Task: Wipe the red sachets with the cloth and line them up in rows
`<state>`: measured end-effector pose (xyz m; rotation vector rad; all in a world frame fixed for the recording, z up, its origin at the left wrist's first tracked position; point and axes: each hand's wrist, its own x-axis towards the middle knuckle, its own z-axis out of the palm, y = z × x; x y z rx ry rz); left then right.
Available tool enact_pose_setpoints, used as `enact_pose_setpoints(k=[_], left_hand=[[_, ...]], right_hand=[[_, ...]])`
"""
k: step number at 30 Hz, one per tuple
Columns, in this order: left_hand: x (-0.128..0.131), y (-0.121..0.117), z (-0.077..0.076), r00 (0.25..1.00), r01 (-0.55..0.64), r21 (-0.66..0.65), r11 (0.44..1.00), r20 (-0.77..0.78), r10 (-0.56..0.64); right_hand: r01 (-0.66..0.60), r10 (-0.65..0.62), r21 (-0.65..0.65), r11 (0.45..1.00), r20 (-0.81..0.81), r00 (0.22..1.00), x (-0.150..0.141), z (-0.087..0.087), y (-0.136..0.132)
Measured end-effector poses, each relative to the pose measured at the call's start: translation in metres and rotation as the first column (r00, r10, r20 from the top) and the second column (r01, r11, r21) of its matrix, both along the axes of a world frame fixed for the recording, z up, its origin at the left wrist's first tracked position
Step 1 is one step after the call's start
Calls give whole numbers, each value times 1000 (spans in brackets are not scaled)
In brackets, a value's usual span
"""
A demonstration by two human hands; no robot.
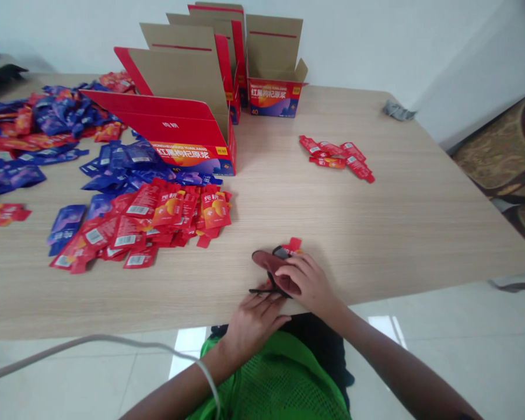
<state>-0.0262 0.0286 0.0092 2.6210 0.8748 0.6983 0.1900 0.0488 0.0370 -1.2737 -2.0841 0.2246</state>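
Observation:
A maroon, soft-looking piece with black edging and a thin black strip (pixel 263 260) lies at the table's front edge, curled over; its exact kind I cannot make out. My right hand (pixel 308 286) pinches it from the right, thumb and fingertips closed on its folded part. On its near side, my left hand (pixel 256 321) has its fingers at the black strip, and the fingertips are partly hidden under the piece. A red sachet (pixel 294 244) pokes out just beyond my right fingers, mostly covered.
Red sachets (pixel 131 227) and blue sachets (pixel 118 163) lie heaped to the left. Behind them stand several open cartons (pixel 192 134), one carton (pixel 275 96) to their right. A few red sachets (pixel 336 154) lie right of centre. A grey cable (pixel 114 339) crosses the lower left.

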Motion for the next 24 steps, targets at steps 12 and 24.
enact_pose_setpoints(k=[12,24], left_hand=[[0,4,9,999,38,27,999,-22,-38],[9,-1,18,964,8,203,979,-263,46]], right_hand=[[207,-233,137,969,211,949,52,4,92],[719,-688,-10,695,-298,661,82,9,17]])
